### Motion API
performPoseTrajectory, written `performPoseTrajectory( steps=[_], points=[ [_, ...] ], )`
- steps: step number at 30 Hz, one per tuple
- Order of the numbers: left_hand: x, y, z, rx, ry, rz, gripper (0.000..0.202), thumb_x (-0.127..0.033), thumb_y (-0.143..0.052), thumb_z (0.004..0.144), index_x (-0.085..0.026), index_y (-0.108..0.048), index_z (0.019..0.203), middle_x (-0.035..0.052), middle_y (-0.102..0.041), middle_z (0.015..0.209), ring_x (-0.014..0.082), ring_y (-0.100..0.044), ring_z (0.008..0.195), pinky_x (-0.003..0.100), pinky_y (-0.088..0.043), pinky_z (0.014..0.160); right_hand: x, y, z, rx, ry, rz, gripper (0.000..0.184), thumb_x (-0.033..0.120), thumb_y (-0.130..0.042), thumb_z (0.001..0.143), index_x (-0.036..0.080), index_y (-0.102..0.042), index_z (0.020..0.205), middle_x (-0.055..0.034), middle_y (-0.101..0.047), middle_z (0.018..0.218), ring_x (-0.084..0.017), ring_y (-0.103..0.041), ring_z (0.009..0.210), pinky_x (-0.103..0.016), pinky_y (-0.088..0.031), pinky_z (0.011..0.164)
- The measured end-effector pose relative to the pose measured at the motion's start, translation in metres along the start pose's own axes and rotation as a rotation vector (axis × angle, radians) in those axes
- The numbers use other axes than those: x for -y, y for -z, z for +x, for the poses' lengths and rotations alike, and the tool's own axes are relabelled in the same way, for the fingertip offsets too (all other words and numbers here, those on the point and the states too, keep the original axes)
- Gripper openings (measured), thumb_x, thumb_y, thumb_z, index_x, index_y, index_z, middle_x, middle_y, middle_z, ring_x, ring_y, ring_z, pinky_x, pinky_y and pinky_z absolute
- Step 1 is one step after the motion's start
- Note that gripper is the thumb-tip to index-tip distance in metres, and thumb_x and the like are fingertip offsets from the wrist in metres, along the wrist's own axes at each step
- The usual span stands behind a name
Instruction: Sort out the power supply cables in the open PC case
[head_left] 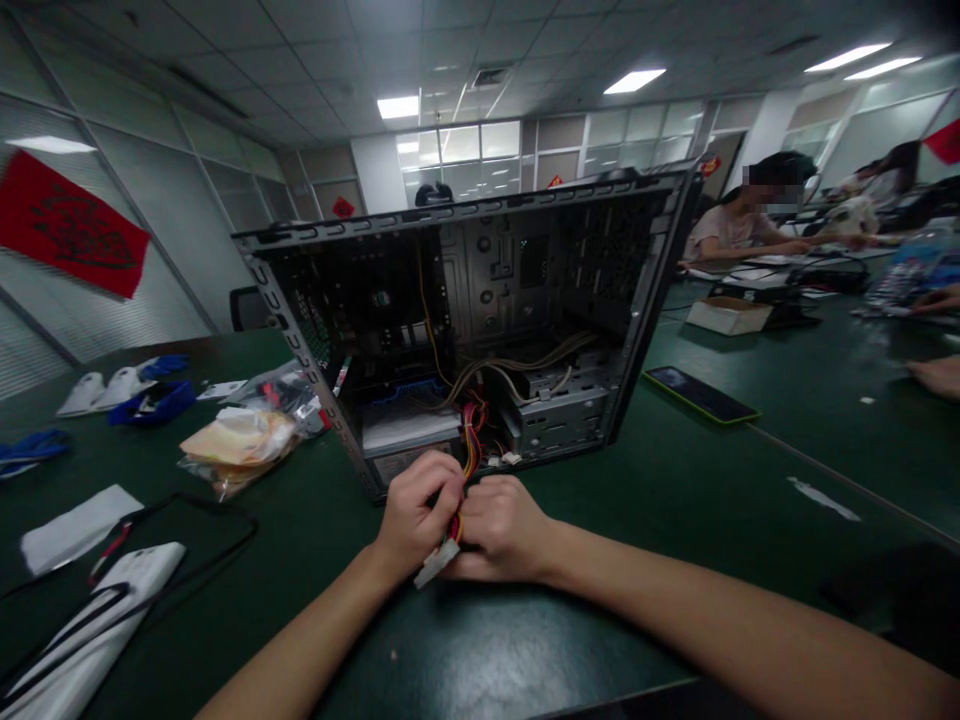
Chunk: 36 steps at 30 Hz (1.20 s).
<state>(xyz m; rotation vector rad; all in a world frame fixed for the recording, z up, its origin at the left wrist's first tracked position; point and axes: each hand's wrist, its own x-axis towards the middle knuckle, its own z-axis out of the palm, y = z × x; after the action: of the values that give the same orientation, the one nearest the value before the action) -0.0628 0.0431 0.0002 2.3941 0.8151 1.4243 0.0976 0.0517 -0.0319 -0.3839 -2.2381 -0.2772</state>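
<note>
An open computer case (pixel 480 210) stands on the green table with its inside facing me. Both of my hands meet at its front lower edge, closed on a bundle of coloured power cables (pixel 471 440) that comes out of the case. My left hand (pixel 420 505) grips the bundle from the left, thumb on top. Against it, my right hand (pixel 506 530) is wrapped round the same cables. A white plug connector (pixel 437 564) hangs below the left hand at the cable end. The power supply (pixel 412 430) sits in the case's lower left, a metal drive bay (pixel 566 415) in its lower right.
A phone (pixel 701 394) lies right of the case. On the left are plastic bags (pixel 240 440), a blue tray (pixel 150 400), gloves (pixel 30 452) and a white power strip (pixel 105 630) with black cords. Across the table, a person (pixel 750 215) sits behind a small box (pixel 727 315).
</note>
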Motion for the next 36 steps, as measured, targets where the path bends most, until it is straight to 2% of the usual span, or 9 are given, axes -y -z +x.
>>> performPoseTrajectory(
  steps=[5, 8, 11, 14, 20, 23, 29, 33, 36],
  points=[
    [0.003, 0.004, -0.001, -0.147, 0.040, 0.029, 0.014, -0.017, -0.046, 0.097, -0.018, -0.060, 0.095, 0.0054, -0.064, 0.091, 0.0168, -0.062, 0.087, 0.028, -0.050, 0.080, -0.012, 0.017, 0.011, -0.075, -0.064, 0.006, 0.039, 0.053, -0.056, 0.091, 0.016, -0.068, 0.095, -0.0093, -0.071, 0.092, -0.020, -0.061, 0.083, -0.033, -0.044, 0.071],
    [0.008, 0.002, -0.005, -0.185, 0.162, 0.003, 0.017, -0.020, -0.044, 0.098, -0.018, -0.059, 0.106, 0.0051, -0.065, 0.096, 0.0169, -0.062, 0.090, 0.028, -0.049, 0.082, -0.008, 0.022, 0.015, -0.014, -0.040, -0.064, 0.038, 0.045, -0.055, 0.093, 0.014, -0.064, 0.112, -0.0127, -0.068, 0.114, -0.026, -0.056, 0.104, -0.039, -0.043, 0.084],
    [0.009, -0.001, -0.007, -0.196, 0.281, -0.051, 0.019, -0.023, -0.042, 0.099, -0.017, -0.059, 0.104, 0.0039, -0.065, 0.092, 0.0162, -0.062, 0.084, 0.026, -0.050, 0.079, -0.002, 0.022, 0.017, 0.032, 0.036, -0.145, 0.027, 0.037, -0.054, 0.094, 0.014, -0.066, 0.103, -0.0089, -0.071, 0.105, -0.026, -0.056, 0.102, -0.041, -0.039, 0.086],
    [0.007, -0.004, -0.006, -0.153, 0.301, -0.067, 0.024, -0.025, -0.039, 0.099, -0.017, -0.062, 0.095, 0.0031, -0.065, 0.086, 0.0158, -0.062, 0.080, 0.025, -0.049, 0.075, -0.001, 0.023, 0.017, -0.024, 0.082, -0.164, 0.023, 0.035, -0.054, 0.094, 0.015, -0.066, 0.093, -0.0063, -0.072, 0.094, -0.024, -0.057, 0.095, -0.041, -0.037, 0.085],
    [0.007, -0.006, -0.006, 0.045, 0.324, -0.024, 0.026, -0.028, -0.042, 0.098, -0.017, -0.063, 0.087, -0.0002, -0.062, 0.074, 0.0137, -0.059, 0.067, 0.023, -0.045, 0.066, -0.007, 0.025, 0.018, -0.012, 0.143, -0.021, 0.030, 0.033, -0.044, 0.097, 0.017, -0.061, 0.077, -0.0024, -0.066, 0.072, -0.016, -0.055, 0.069, -0.034, -0.038, 0.075],
    [0.013, -0.008, -0.007, 0.105, 0.393, -0.063, 0.027, -0.030, -0.044, 0.096, -0.017, -0.062, 0.081, -0.0015, -0.059, 0.068, 0.0136, -0.057, 0.063, 0.023, -0.043, 0.064, -0.007, 0.023, 0.018, 0.014, 0.125, -0.012, 0.031, 0.034, -0.045, 0.098, 0.017, -0.060, 0.077, -0.0014, -0.066, 0.070, -0.016, -0.056, 0.068, -0.034, -0.037, 0.074],
    [0.019, -0.013, -0.003, 0.086, 0.518, -0.206, 0.026, -0.033, -0.048, 0.092, -0.016, -0.063, 0.079, 0.0007, -0.062, 0.072, 0.0163, -0.058, 0.071, 0.026, -0.045, 0.069, -0.007, 0.019, 0.015, 0.091, 0.108, -0.014, 0.028, 0.034, -0.046, 0.097, 0.017, -0.062, 0.081, -0.0027, -0.068, 0.074, -0.017, -0.058, 0.073, -0.035, -0.038, 0.078],
    [0.017, -0.012, 0.000, -0.012, 0.619, -0.354, 0.024, -0.034, -0.052, 0.087, -0.016, -0.063, 0.078, 0.0007, -0.061, 0.071, 0.0166, -0.056, 0.070, 0.026, -0.045, 0.069, -0.006, 0.017, 0.013, 0.148, 0.097, -0.040, 0.021, 0.032, -0.049, 0.096, 0.016, -0.062, 0.092, -0.0045, -0.069, 0.079, -0.018, -0.058, 0.077, -0.036, -0.037, 0.084],
    [0.018, -0.013, -0.001, -0.035, 0.659, -0.395, 0.023, -0.034, -0.055, 0.084, -0.015, -0.065, 0.076, 0.0023, -0.063, 0.074, 0.0174, -0.058, 0.074, 0.027, -0.046, 0.074, -0.010, 0.011, 0.012, 0.162, 0.144, -0.094, 0.021, 0.029, -0.048, 0.096, 0.017, -0.062, 0.086, -0.0051, -0.069, 0.079, -0.019, -0.057, 0.079, -0.036, -0.037, 0.084]
  ],
)
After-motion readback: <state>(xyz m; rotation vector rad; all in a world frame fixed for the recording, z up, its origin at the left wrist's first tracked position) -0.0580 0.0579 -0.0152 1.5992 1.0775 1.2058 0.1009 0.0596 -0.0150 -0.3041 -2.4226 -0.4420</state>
